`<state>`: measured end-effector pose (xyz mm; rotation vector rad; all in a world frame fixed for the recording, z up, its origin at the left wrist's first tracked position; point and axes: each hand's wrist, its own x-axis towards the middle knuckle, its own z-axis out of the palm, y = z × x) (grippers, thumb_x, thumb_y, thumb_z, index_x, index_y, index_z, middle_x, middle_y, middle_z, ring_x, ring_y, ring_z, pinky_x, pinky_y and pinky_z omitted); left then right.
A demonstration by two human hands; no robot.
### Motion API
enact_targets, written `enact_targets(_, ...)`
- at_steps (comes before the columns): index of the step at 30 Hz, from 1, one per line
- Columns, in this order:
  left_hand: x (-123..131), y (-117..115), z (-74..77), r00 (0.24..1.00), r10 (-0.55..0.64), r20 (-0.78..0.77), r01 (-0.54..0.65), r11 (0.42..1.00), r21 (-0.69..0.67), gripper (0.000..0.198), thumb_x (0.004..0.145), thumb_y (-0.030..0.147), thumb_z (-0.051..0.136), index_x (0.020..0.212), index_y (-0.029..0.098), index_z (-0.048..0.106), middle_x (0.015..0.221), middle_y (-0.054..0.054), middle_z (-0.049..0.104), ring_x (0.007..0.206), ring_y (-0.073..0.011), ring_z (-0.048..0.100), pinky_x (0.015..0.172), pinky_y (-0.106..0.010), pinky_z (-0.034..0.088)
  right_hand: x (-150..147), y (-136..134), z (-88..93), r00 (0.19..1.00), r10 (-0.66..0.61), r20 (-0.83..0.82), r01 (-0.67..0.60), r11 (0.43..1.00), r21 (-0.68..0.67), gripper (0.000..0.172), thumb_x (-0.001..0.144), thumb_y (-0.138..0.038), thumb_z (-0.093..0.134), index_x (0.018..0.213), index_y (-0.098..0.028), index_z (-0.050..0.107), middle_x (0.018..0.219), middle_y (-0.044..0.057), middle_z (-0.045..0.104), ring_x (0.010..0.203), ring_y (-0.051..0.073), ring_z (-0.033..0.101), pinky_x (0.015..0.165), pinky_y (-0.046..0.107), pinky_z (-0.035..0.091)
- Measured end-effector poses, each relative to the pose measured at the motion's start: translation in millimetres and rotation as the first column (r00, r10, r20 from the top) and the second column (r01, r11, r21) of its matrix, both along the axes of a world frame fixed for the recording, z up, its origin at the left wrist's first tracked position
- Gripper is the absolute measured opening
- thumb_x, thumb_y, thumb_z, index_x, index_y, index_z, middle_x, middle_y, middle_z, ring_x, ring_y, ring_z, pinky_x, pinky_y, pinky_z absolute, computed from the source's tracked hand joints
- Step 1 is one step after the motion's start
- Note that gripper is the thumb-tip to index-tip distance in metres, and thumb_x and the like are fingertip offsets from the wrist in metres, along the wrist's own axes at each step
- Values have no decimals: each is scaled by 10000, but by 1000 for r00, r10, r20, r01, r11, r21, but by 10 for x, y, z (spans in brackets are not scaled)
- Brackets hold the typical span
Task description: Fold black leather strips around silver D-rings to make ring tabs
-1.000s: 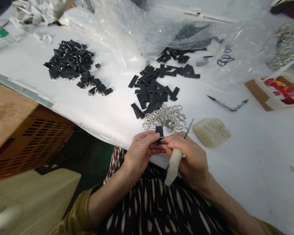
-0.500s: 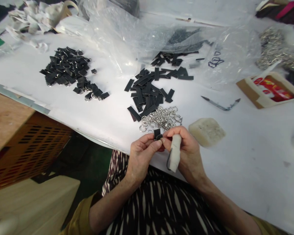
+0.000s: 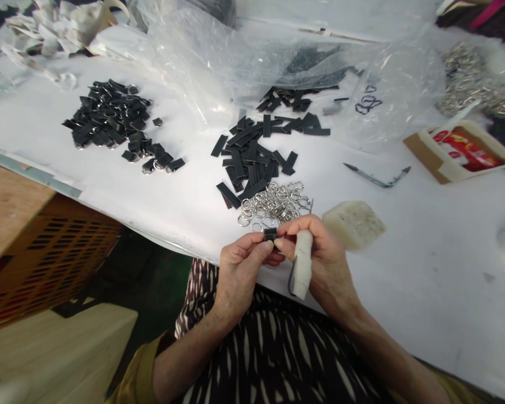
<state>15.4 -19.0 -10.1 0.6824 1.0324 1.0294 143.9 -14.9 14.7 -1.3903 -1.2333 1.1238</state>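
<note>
A small folded black strap piece (image 3: 270, 234) is pinched between the thumb and fingers of my left hand (image 3: 239, 269). The fingertips of my right hand (image 3: 324, 258) meet the same piece from the other side. Tucked in my right hand is a tool with a white wrapped handle (image 3: 303, 264); a thin metal point shows beyond the fingers and a dark curved part below. Just past my fingertips lies a heap of silver metal rings (image 3: 278, 203). Whether a ring sits in the folded strap is hidden. Flat black strips (image 3: 252, 157) lie behind the rings.
Strap loops with rings are piled (image 3: 109, 115) at the left. Clear plastic bags (image 3: 193, 67) lie across the back. On the right are a pale block (image 3: 356, 224), a bent pointed tool (image 3: 376, 178), a box with red packets (image 3: 429, 160) and bagged rings (image 3: 467, 78).
The strap piece, which stood up above my fingertips, is now folded down shorter between them. Both hands stay nearly in place; the view has shifted slightly.
</note>
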Motion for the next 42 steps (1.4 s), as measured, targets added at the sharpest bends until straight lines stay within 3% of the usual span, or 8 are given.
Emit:
enact_targets(6,10,15,74,998,-20,-52,19,999,-34,132,843,253,597,853,144,671,694,-28,677,645,-153,646,674,-268,528,-4,8,-7,1000,7,11,-6,1000,-15,123,793,-134,621,792,-216,529,854,-32,593,705,125,519,617,248,406)
enact_targets(10,-50,66,145,959,-107,-262,105,994,-25,130,825,248,603,770,150,668,656,-1,612,479,-73,509,473,-187,423,26,26,-19,1000,26,4,-26,999,-40,137,776,-131,632,781,-210,520,849,-31,594,695,123,511,621,250,394)
enact_targets(13,-98,99,148,920,-50,-388,87,993,78,81,764,223,665,819,173,700,874,-23,629,531,-60,507,444,-176,399,41,41,-18,999,37,10,-36,998,-50,153,759,-127,644,753,-203,512,816,-30,589,685,124,497,614,249,385)
enact_targets(15,-109,103,126,948,-54,-315,74,996,53,138,761,226,664,888,184,698,945,-37,647,551,-73,544,465,-189,434,43,49,-18,999,49,-18,-50,996,-75,158,757,-134,642,751,-204,502,788,-33,578,668,125,491,600,249,388)
enact_targets(19,-83,78,78,991,-120,-66,112,987,-112,114,792,240,633,849,146,664,581,-8,640,463,-101,562,503,-206,465,43,53,-25,997,51,-51,-57,993,-108,133,773,-167,626,765,-205,499,807,-24,585,680,133,509,602,257,400)
enact_targets(22,-54,69,74,998,-69,1,69,988,-139,96,774,226,654,814,139,645,546,-8,641,466,-107,579,513,-196,471,47,44,-26,996,56,-67,-64,992,-114,139,784,-184,630,759,-205,495,812,-18,595,690,138,520,617,264,405)
enact_targets(35,-33,97,124,989,14,-147,-28,995,-93,99,761,225,654,810,142,629,504,12,609,461,-102,547,511,-197,463,70,22,9,985,149,88,-140,986,-93,124,805,-155,612,775,-208,504,889,-12,604,752,151,539,639,271,392)
enact_targets(42,-40,104,133,987,-4,-158,-9,996,-84,138,746,226,674,847,145,625,535,22,604,473,-100,534,513,-203,449,33,38,-44,998,59,-23,-61,994,-94,132,789,-132,610,768,-203,500,856,-14,600,723,138,528,619,252,400)
